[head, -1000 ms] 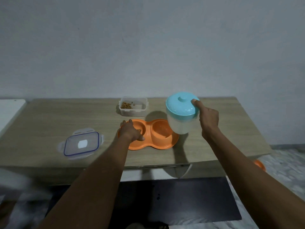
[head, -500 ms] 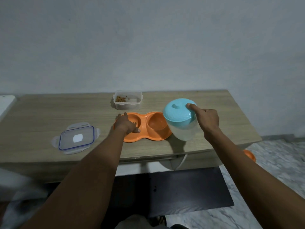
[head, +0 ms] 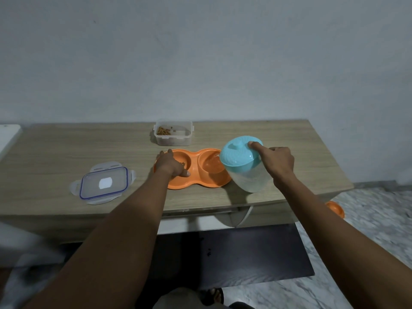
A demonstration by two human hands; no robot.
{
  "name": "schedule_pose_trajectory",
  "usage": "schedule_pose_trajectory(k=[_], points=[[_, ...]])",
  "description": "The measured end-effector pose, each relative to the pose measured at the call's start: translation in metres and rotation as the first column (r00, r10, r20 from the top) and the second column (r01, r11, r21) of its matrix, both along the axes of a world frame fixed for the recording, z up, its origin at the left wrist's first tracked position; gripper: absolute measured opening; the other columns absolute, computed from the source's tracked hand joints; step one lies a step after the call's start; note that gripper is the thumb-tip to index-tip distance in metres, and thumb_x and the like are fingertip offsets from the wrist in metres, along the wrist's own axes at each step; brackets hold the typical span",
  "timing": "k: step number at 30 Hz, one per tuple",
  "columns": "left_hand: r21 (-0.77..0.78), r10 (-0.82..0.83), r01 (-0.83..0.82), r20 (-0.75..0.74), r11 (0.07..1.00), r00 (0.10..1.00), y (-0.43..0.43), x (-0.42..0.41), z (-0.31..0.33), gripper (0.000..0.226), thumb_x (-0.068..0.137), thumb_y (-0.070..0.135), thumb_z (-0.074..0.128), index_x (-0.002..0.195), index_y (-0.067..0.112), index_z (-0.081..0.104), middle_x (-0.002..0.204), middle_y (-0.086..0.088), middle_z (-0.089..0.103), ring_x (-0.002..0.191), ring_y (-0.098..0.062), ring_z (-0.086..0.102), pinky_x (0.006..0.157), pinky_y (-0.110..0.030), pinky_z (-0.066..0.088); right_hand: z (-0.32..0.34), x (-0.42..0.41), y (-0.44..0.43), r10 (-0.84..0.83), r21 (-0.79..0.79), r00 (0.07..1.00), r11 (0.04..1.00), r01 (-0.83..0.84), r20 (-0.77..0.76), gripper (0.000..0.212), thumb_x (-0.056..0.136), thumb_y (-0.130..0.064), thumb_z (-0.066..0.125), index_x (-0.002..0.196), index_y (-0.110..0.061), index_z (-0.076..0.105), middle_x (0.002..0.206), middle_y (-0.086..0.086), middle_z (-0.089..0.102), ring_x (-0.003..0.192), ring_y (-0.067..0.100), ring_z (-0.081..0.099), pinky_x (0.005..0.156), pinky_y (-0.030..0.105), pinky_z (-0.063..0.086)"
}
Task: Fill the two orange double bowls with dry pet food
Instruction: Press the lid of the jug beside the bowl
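On table [head: 66, 152]: left hand [head: 170, 165] clasps left end of orange double bowl [head: 196, 181]; right hand [head: 278, 161] grasps jug [head: 249, 179] tilted over right compartment, forefinger on blue lid [head: 238, 155]

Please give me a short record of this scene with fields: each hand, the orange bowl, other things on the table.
left hand: rests on the orange double bowl, over its left compartment; fingers mostly hidden
right hand: grips the jug, tilted over the right compartment; index finger on the teal lid
left compartment: a few kibbles
right compartment: something clear glints, perhaps water
behind bowl: clear food container, little kibble left
table, left side: container lid lying flat
floor, right: another orange object, partly hidden
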State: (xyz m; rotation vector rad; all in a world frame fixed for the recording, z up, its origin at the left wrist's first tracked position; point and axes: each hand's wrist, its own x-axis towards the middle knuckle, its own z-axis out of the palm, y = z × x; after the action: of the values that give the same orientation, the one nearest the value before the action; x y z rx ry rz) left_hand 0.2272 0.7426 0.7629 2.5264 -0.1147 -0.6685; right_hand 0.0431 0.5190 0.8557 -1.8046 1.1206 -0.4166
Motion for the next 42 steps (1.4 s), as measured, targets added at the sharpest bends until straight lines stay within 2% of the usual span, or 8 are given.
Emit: schedule_pose_trajectory(k=[31, 42], points=[[0.008, 0.001, -0.001, 0.008, 1.000, 1.000, 0.000, -0.002, 0.002, 0.124, 0.064, 0.027, 0.093, 0.158, 0.013, 0.014, 0.165, -0.010, 0.010, 0.152, -0.033, 0.015, 0.117, -0.049, 0.031, 0.015, 0.004, -0.002, 0.011, -0.037, 1.000, 0.999, -0.011, -0.008, 0.062, 0.072, -0.059, 0.079, 0.083, 0.002, 0.075, 0.072, 0.001, 0.062, 0.066, 0.016, 0.054, 0.067, 0.035, 0.045], [0.020, -0.004, 0.004, -0.001, 1.000, 1.000, -0.001, -0.003, 0.003, 0.124, 0.065, 0.028, 0.092, 0.159, 0.015, 0.012, 0.167, -0.010, 0.002, 0.153, -0.032, 0.009, 0.118, -0.049, 0.029, 0.015, 0.003, -0.002, -0.009, -0.038, 1.000, 0.999, 0.008, -0.006, 0.064, 0.071, -0.059, 0.079, 0.084, 0.003, 0.075, 0.071, 0.002, 0.062, 0.067, 0.017, 0.054, 0.068, 0.036, 0.045]])
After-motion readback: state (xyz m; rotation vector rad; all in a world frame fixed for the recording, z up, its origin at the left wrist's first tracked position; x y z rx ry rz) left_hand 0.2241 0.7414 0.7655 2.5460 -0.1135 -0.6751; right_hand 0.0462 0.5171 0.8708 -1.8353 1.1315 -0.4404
